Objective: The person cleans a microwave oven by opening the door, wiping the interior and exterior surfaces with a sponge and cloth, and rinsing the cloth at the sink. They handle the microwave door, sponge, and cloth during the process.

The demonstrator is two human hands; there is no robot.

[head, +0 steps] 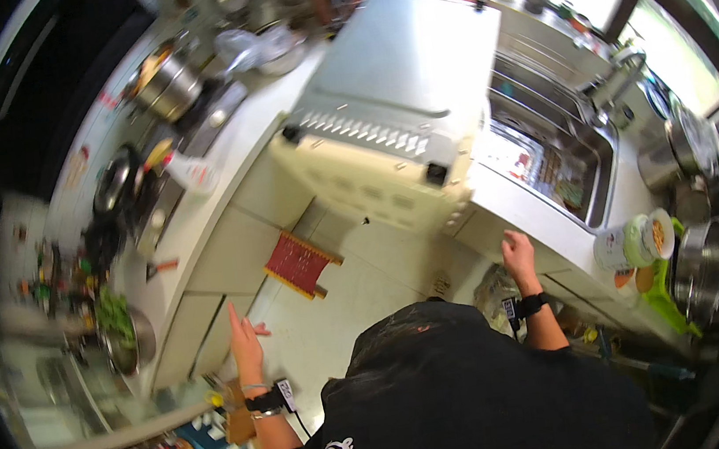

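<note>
My left hand (248,347) hangs in the air beside the left counter (238,152), fingers apart and nothing in it. On the other side, my right hand (519,253) is loosely curled near the right counter's front edge, with no object visible in it. Both wrists wear black bands. Ahead of me, a large appliance (406,53) with a metal top, vent slots and a cream front spans the gap between the counters. A white spray bottle (190,170) stands on the left counter. Nearer lie an orange-handled scraper (163,266) and a metal bowl (140,342) with leafy greens (114,319).
Below the left counter, a small red stool (297,265) stands on the tiled floor (365,270). A steel sink (602,190) is set into the right counter. Beside it are a jar (615,247) and steel pots (704,272). A plastic bag (495,295) sits below my right hand.
</note>
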